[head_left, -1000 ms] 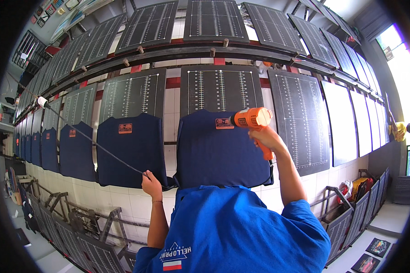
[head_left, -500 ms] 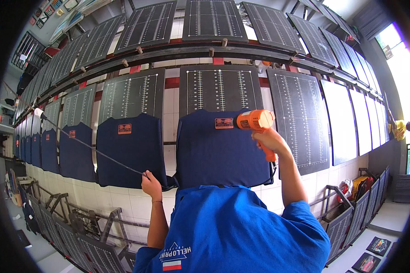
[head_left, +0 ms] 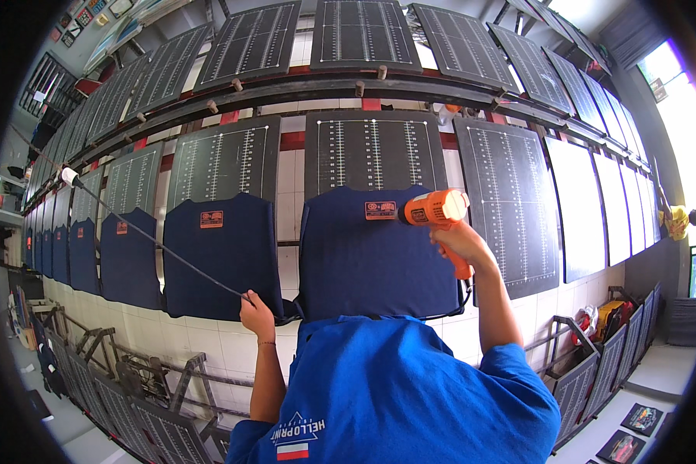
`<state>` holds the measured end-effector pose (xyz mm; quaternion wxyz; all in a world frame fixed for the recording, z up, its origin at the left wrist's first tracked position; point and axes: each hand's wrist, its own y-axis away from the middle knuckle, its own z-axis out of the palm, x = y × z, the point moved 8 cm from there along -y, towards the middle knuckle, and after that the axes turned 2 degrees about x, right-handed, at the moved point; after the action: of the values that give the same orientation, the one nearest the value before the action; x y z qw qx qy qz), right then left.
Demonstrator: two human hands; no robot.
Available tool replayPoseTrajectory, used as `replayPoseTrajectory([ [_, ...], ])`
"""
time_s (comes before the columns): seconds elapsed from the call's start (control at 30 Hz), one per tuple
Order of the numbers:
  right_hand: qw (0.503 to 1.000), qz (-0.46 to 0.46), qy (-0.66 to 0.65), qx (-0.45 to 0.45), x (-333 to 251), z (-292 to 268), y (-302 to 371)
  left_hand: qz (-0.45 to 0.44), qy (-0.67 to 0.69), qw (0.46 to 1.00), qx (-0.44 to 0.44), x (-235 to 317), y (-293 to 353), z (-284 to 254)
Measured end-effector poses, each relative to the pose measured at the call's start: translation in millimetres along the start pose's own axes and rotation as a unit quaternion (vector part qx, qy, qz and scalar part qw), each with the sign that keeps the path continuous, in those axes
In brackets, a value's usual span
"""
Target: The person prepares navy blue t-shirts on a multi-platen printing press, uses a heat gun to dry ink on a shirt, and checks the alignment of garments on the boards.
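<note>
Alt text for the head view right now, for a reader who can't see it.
A right hand holds an orange pistol-shaped heat gun, nozzle toward the orange print on a navy fabric garment over a flat black board. The left hand grips a thin grey cable. More navy garments sit to the left.

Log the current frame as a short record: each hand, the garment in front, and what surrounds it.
Left hand: closed around a dark cord
Right hand: gripping an orange heat gun
Nozzle: points left, by the right end of the orange print; contact unclear
Garment: navy cloth over a dark ruled board
To the left: more navy garments in a row
To the right: bare ruled board, then pale boards
</note>
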<state>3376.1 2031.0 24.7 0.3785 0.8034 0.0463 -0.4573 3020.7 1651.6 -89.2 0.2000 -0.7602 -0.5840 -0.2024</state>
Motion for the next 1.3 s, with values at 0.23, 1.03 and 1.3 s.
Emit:
replayPoseTrajectory([
  [0.23,1.000,-0.005,0.014,-0.003,-6.7,3.0,1.7,0.001,-0.004,1.000,0.001,4.7,0.3,-2.7],
  [1.03,0.998,-0.025,0.021,-0.054,-26.1,19.7,-14.6,0.015,-0.005,0.999,0.032,1.4,-0.4,-2.5],
  [1.3,0.998,-0.014,0.017,-0.066,-36.4,29.5,-5.0,0.002,0.004,1.000,0.031,-3.9,-1.0,-1.1],
])
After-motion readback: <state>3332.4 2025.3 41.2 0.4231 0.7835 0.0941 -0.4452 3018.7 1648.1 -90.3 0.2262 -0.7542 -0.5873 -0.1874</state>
